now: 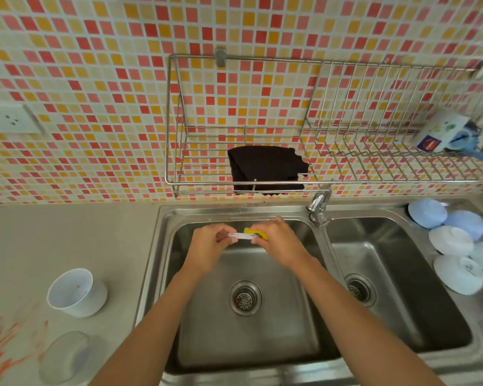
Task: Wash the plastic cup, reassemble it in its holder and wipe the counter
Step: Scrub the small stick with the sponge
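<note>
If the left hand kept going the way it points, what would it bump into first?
The left hand points right, holding a white piece. It would probably meet the right hand with its yellow sponge first; they look nearly touching already.

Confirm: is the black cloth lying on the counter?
No, the black cloth hangs from the wire rack on the tiled wall, above the sink.
</note>
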`<state>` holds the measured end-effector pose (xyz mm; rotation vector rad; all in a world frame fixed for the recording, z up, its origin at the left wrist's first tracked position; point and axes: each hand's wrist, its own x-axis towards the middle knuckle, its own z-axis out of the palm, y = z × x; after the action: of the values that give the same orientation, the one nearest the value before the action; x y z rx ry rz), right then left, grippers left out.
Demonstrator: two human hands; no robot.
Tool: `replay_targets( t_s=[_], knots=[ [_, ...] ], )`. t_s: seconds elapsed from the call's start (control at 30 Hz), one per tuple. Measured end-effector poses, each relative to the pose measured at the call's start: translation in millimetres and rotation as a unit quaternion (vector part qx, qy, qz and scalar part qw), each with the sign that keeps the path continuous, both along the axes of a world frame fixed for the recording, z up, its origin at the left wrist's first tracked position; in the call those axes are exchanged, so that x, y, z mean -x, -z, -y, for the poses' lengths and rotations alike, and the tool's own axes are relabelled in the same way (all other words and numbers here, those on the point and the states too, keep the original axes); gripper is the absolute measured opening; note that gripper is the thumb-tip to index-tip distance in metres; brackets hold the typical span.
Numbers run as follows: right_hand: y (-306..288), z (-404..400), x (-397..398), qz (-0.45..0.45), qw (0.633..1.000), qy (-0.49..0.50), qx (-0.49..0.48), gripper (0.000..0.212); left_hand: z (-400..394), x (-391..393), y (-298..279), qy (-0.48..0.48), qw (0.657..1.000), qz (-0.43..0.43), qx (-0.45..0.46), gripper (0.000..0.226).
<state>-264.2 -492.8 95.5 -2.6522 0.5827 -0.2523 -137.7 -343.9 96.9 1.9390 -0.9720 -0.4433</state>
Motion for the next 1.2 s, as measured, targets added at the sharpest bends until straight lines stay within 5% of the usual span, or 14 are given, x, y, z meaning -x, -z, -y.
replay_targets(
  t_s=[0.13,0.27,0.4,0.53,0.63,0.77,0.87,1.0,1.13,1.2],
  knots=[
    [-5.4,-20.2,-3.6,0.147,0.974,0.147,-0.084,0.035,5.0,4.8,-1.4,-0.089,0.994,-0.058,0.028,0.012],
    [7.0,-61.8,-8.6,0.189,0.970,0.148,-0.041,0.049,9.3,6.3,0.8,-0.123,0.980,-0.147,0.048,0.007],
    [16.2,-61.6,-4.0,0.183,0.961,0.203,-0.036,0.053,8.6,13.7,1.4,-0.130,0.969,-0.202,0.049,0.007],
    [17.2,-80.9,-5.9,0.158,0.981,0.113,0.024,0.051,6.2,24.9,2.6,-0.165,0.956,-0.235,0.057,0.015],
    [18.5,-80.6,-0.1,0.162,0.966,0.199,-0.016,0.052,3.6,31.1,3.6,-0.176,0.945,-0.268,0.064,0.018],
    [21.1,-98.8,9.0,0.156,0.978,0.136,0.016,0.048,-0.8,37.6,3.8,-0.189,0.943,-0.268,0.063,0.025],
    [18.2,-94.6,16.5,0.159,0.969,0.190,-0.014,0.050,-5.3,47.9,4.4,-0.189,0.936,-0.290,0.066,0.026],
    [12.4,-100.4,25.1,0.164,0.978,0.126,0.026,0.047,-1.4,54.8,4.3,-0.205,0.921,-0.324,0.072,0.028],
    [20.3,-79.8,43.3,0.153,0.961,0.228,-0.022,0.055,8.5,64.9,4.0,-0.202,0.906,-0.361,0.092,0.023],
    [18.2,-87.8,46.8,0.153,0.973,0.175,-0.011,0.054,17.5,67.6,4.2,-0.199,0.913,-0.344,0.090,0.024]
  ],
)
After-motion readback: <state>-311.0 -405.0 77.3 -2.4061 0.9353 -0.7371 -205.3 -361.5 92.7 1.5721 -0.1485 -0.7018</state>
